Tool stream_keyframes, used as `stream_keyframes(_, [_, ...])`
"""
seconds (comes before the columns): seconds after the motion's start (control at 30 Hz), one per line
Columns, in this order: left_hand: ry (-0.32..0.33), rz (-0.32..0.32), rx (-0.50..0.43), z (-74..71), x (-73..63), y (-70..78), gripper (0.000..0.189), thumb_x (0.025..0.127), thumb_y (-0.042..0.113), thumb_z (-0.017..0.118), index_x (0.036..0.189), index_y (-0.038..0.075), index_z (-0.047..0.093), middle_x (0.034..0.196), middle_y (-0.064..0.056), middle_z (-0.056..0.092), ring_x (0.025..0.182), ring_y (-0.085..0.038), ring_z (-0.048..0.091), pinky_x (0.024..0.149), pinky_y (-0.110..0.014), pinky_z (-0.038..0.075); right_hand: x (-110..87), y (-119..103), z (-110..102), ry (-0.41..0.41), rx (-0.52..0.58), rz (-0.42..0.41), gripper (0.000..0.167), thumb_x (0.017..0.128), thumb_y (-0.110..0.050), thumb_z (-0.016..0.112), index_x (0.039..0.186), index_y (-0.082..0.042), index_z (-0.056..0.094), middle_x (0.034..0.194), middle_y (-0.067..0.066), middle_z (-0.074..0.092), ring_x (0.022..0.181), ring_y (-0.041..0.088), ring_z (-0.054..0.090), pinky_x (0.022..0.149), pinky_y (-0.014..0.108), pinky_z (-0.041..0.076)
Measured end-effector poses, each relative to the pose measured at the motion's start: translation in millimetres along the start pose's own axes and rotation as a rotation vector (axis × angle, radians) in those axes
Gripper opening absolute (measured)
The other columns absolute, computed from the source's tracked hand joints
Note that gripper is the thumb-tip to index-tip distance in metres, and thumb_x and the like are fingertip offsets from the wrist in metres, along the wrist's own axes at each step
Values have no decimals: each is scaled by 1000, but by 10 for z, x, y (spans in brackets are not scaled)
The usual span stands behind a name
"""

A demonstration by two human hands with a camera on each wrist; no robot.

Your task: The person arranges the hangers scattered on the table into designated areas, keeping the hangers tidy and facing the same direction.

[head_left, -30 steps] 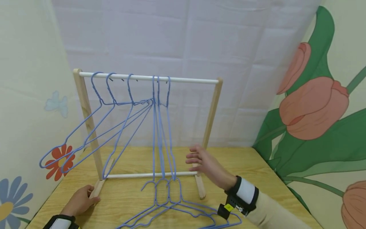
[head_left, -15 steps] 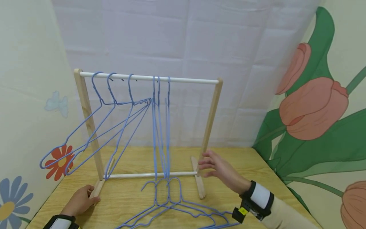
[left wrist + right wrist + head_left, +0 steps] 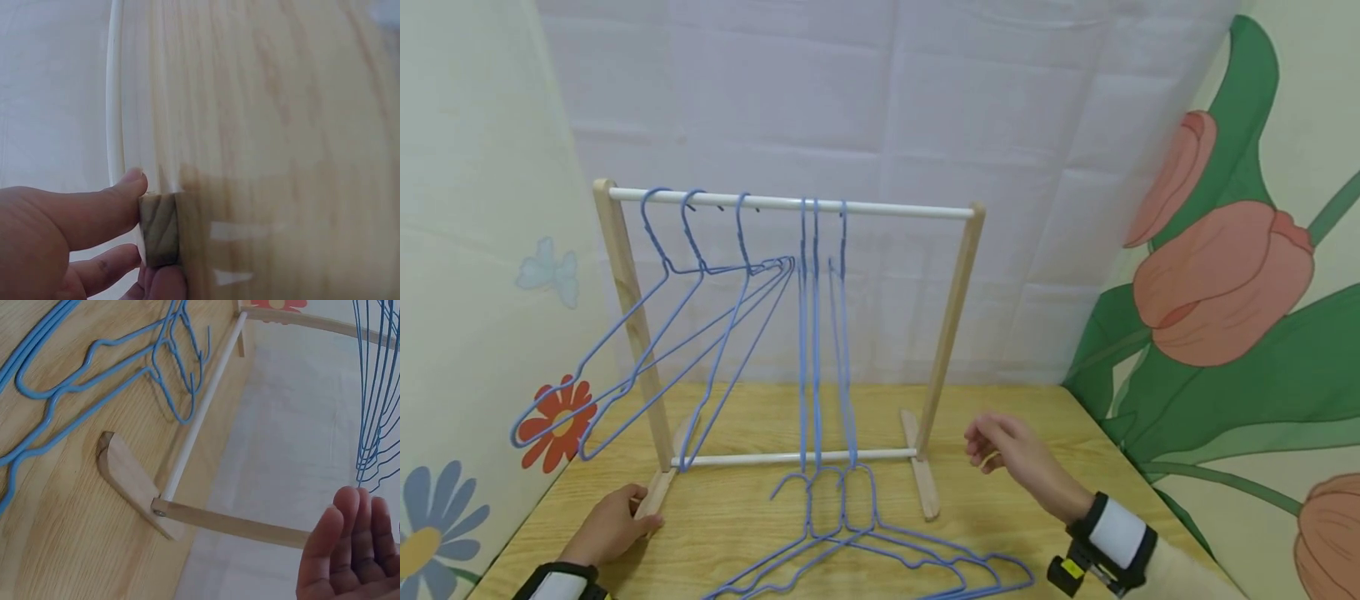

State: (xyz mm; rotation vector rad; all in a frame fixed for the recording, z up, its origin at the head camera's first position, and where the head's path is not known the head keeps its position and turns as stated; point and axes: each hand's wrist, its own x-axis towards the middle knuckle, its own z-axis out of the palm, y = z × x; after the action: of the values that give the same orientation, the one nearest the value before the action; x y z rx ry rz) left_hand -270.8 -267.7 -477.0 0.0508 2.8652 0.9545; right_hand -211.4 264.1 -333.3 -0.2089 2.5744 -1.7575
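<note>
My left hand (image 3: 610, 523) grips the front end of the left wooden foot (image 3: 658, 493) of a small clothes rack. In the left wrist view its thumb lies on top of the foot's end (image 3: 160, 231), with fingers beside and under it. My right hand (image 3: 1011, 450) is to the right of the rack, fingers loosely bent and holding nothing. Three blue wire hangers (image 3: 739, 237) hang slanted on the left part of the white top bar (image 3: 910, 209). Three more hangers (image 3: 817, 358) hang nearly edge-on around its middle.
Three blue hangers (image 3: 842, 508) lie overlapping on the wooden table (image 3: 1015, 517), in front of the lower white bar (image 3: 752, 459). The rack's right foot (image 3: 927, 490) stands between them and my right hand. A white sheet (image 3: 1000, 108) hangs behind.
My right hand has moved right and slightly down, away from the rack. The middle hangers have swung slightly. My left hand stays on the foot.
</note>
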Motion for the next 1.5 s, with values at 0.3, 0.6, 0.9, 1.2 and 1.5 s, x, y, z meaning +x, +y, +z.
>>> stream_keyframes(0.3, [2, 23, -20, 6, -29, 6, 46, 90, 11, 75, 113, -21, 52, 89, -12, 64, 81, -22, 60, 71, -36, 48, -47, 256, -109, -85, -250, -108, 27, 108, -16, 49, 92, 1, 64, 81, 6, 61, 67, 14, 60, 58, 29, 51])
stream_keyframes(0.6, [6, 15, -16, 3, -34, 14, 49, 90, 12, 75, 115, -22, 51, 90, -14, 64, 82, -24, 60, 71, -36, 48, -120, 517, -107, -211, -845, -220, 8, 94, -15, 71, 88, -19, 68, 74, -14, 57, 65, 0, 50, 57, 26, 44])
stream_keyframes(0.9, [-12, -7, -15, -1, -17, 17, 50, 91, 14, 74, 117, -22, 51, 92, -15, 64, 84, -24, 60, 74, -39, 49, -159, 721, -98, -385, -960, -200, 14, 87, -15, 79, 94, -15, 67, 82, -8, 58, 73, 5, 53, 62, 30, 46])
stream_keyframes(1.2, [-8, -3, -13, -8, -24, 40, 49, 91, 14, 75, 115, -22, 51, 91, -14, 64, 83, -23, 59, 73, -38, 49, -181, 924, -61, -436, -985, -230, 17, 83, -17, 82, 91, -16, 67, 84, -10, 59, 75, 2, 54, 64, 29, 47])
stream_keyframes(1.5, [-5, -3, -22, -7, -27, 42, 48, 91, 13, 74, 115, -21, 51, 91, -12, 64, 81, -22, 59, 71, -36, 48, -168, 1011, 43, -449, -1002, -124, 20, 81, -16, 84, 82, -22, 65, 77, -15, 53, 68, 1, 48, 62, 27, 45])
